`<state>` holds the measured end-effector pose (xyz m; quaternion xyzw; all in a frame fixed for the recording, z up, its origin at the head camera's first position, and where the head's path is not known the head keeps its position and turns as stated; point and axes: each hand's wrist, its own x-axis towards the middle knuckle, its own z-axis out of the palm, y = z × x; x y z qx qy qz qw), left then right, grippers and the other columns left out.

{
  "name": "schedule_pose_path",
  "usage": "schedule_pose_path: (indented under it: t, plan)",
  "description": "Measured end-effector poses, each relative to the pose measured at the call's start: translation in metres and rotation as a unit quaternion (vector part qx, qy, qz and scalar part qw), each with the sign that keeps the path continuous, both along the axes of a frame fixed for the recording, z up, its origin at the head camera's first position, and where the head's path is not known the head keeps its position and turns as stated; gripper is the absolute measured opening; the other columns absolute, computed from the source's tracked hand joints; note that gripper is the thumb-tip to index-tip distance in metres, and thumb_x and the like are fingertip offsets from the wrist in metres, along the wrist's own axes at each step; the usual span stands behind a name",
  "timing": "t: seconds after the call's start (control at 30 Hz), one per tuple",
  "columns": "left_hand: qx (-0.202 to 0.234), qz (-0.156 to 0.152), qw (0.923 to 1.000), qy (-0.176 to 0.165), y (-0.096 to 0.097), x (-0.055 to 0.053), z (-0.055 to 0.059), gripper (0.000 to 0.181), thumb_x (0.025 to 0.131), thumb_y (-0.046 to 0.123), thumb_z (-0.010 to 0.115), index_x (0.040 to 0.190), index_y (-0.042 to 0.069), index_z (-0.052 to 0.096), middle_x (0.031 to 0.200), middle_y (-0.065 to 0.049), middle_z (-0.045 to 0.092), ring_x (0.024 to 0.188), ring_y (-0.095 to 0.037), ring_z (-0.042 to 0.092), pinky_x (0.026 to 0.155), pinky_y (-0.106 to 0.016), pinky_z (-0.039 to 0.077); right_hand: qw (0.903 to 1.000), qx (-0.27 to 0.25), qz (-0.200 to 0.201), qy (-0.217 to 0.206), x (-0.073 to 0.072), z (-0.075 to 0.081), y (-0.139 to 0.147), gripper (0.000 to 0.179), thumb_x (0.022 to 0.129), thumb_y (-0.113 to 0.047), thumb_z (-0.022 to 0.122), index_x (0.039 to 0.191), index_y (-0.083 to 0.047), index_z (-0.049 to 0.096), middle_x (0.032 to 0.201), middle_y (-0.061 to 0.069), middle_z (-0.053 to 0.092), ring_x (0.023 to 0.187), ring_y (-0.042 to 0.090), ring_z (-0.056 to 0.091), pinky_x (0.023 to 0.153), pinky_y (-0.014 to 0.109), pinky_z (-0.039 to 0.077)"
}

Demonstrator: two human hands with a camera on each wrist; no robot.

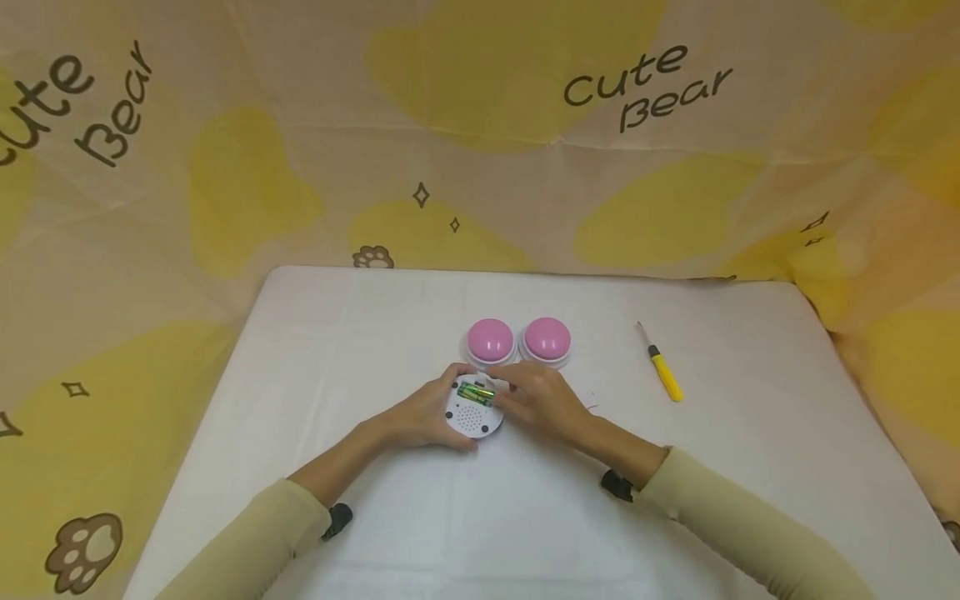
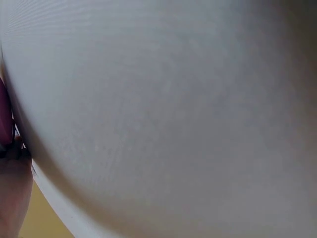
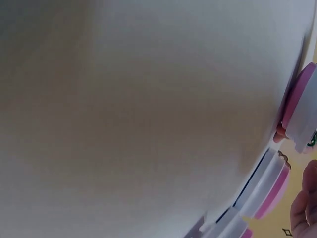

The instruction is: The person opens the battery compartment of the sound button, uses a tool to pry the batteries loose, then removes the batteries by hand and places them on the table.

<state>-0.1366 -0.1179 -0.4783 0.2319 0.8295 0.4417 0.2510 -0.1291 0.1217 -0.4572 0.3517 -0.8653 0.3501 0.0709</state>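
My left hand [image 1: 431,412] grips a round white push button [image 1: 471,422] by its edge, underside up, with the thumb along the near side. Speaker holes, dark feet and an uncovered battery compartment show on that underside; green batteries [image 1: 476,394] lie in it. At the compartment's right end are the fingertips of my right hand [image 1: 543,400], the index finger at the far rim. In the right wrist view the button's pink dome [image 3: 297,96] faces the table, and the right fingers [image 3: 299,210] are loosely bent with nothing visible between them.
Two more pink-domed buttons, a left one [image 1: 491,340] and a right one [image 1: 547,339], stand dome up just beyond my hands. A yellow-handled screwdriver [image 1: 665,375] lies to the right on the white table [image 1: 360,333]. A patterned cloth [image 1: 480,100] hangs behind.
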Motion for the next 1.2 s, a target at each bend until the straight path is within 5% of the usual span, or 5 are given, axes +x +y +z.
schedule_pose_path:
  t: [0.47, 1.2]
  plan:
    - [0.004, 0.004, 1.0, -0.005, -0.001, 0.0, 0.0, 0.105, 0.067, 0.037, 0.092, 0.147, 0.021, 0.027, 0.128, -0.001, 0.053, 0.108, -0.015, 0.053, 0.094, -0.038, 0.046, 0.9992, 0.023, -0.024, 0.021, 0.002, -0.005, -0.013, 0.036, 0.082, -0.009, 0.081, 0.116, -0.006, 0.072, 0.099, 0.002, 0.074, 0.094, 0.015, 0.069, 0.081, 0.028, 0.056]
    - [0.005, 0.003, 1.0, -0.004, 0.0, 0.001, 0.001, 0.105, 0.066, 0.035, 0.093, 0.147, 0.019, 0.028, 0.126, -0.001, 0.055, 0.104, -0.016, 0.055, 0.092, -0.037, 0.045, 0.9974, 0.048, -0.046, 0.028, 0.002, -0.002, -0.022, 0.024, 0.083, -0.005, 0.078, 0.107, -0.005, 0.075, 0.094, 0.003, 0.076, 0.087, 0.014, 0.07, 0.075, 0.025, 0.056]
